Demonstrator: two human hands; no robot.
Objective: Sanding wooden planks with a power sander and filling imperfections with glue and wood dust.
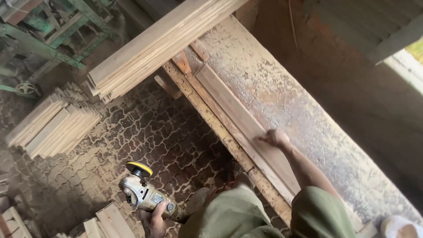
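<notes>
Angle grinder (143, 194) in left hand (154, 222): fingers wrapped tight round the rear of the body, tool hanging low beside the bench over the floor. Housing is bare grey metal, dusty and scuffed; round yellow-rimmed sanding disc on a dark backing pad at the head, facing up and away from the wood. Right hand (274, 137) rests on the long plank (246, 132) lying flat on the workbench (299, 114), fingers curled loosely with fingertips pressing its near edge; nothing gripped. Plank is pale, narrow, straight-edged and smooth, and runs diagonally along the bench's front side. Bench top is grey and rough, speckled with sawdust; its front rail is worn yellowish timber. Stack of similar pale boards (154, 48) overhangs the bench's far end, cut ends showing. Second pile of planks (53, 121) lies on the floor (145, 136), which is interlocking pavers coated in dust. Green metal frame (48, 35) at top left. Olive-green trousers fill the bottom of the view.
</notes>
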